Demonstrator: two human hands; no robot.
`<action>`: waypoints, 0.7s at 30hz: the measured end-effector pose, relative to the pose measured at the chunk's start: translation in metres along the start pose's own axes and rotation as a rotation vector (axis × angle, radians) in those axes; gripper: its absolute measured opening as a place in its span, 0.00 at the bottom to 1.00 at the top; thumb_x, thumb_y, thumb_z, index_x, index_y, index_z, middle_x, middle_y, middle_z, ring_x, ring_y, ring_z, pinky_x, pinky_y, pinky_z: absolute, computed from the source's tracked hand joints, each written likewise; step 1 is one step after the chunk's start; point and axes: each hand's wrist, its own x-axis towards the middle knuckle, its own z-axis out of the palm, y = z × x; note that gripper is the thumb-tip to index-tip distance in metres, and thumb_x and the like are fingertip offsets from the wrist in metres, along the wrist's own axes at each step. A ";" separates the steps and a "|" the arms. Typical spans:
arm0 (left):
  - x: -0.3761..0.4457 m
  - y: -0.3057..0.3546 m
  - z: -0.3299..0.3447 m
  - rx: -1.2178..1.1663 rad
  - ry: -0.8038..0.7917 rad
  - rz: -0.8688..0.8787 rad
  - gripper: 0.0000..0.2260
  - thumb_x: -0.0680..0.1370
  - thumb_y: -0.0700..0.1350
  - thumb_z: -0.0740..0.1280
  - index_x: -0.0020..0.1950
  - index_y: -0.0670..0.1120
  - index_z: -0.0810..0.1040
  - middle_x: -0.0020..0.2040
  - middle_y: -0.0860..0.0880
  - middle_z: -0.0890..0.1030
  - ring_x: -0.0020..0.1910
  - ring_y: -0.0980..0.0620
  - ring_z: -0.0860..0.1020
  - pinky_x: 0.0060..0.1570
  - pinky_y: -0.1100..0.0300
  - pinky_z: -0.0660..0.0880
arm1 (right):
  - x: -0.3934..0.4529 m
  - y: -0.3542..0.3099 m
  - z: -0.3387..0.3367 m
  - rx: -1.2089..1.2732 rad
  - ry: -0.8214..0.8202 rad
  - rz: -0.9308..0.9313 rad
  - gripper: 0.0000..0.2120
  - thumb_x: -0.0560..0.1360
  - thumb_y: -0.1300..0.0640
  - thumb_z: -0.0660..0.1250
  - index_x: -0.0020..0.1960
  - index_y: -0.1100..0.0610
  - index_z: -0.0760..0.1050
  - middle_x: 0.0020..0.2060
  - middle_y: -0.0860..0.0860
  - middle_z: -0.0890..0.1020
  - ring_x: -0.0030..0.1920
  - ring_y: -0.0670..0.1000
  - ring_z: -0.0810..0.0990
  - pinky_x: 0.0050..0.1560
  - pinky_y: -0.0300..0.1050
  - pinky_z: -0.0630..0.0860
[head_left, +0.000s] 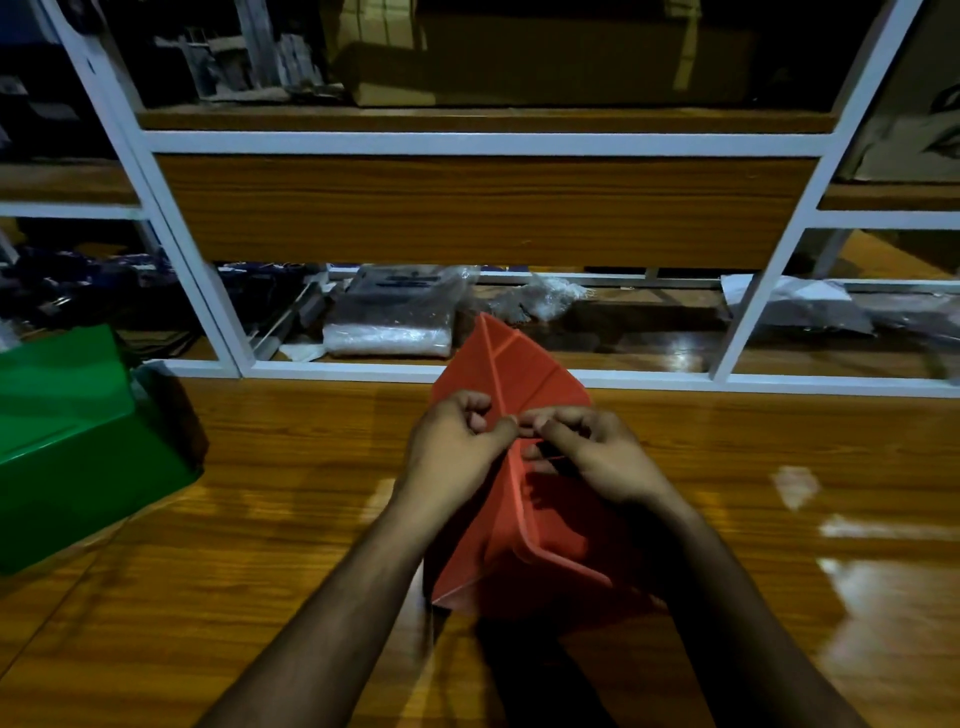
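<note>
The red folding box (519, 535), half collapsed with its creased panels raised, stands on the desk (260, 519) at centre, directly before me. My left grip (457, 441) and right grip (587, 447) meet at its upper middle edge, each with fingers curled in, pinching that edge. A green box (67, 415) lies well apart at the desk's left, and a plastic-wrapped packet (395, 312) sits on the shelf behind.

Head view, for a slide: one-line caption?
Left hand and right hand pinch a creased red plastic sheet at a wooden table.
</note>
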 end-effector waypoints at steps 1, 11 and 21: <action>0.002 -0.001 -0.003 -0.005 0.016 -0.023 0.17 0.72 0.50 0.73 0.58 0.46 0.80 0.44 0.50 0.82 0.45 0.51 0.81 0.47 0.60 0.75 | 0.002 0.004 -0.008 -0.124 0.064 -0.041 0.08 0.80 0.59 0.64 0.55 0.54 0.80 0.50 0.55 0.85 0.46 0.53 0.83 0.45 0.42 0.79; 0.010 -0.046 -0.023 -0.193 -0.011 -0.154 0.06 0.73 0.42 0.70 0.50 0.44 0.82 0.36 0.47 0.84 0.29 0.53 0.81 0.29 0.59 0.75 | 0.000 0.052 -0.056 -0.810 0.255 0.038 0.21 0.76 0.58 0.66 0.69 0.56 0.74 0.61 0.55 0.81 0.58 0.55 0.82 0.55 0.42 0.73; 0.013 -0.102 -0.038 -0.161 -0.021 -0.232 0.07 0.78 0.39 0.65 0.51 0.47 0.82 0.46 0.43 0.85 0.41 0.45 0.84 0.38 0.55 0.79 | 0.008 0.057 -0.044 -0.549 0.269 0.029 0.23 0.73 0.56 0.72 0.67 0.55 0.73 0.44 0.48 0.85 0.45 0.50 0.84 0.45 0.45 0.79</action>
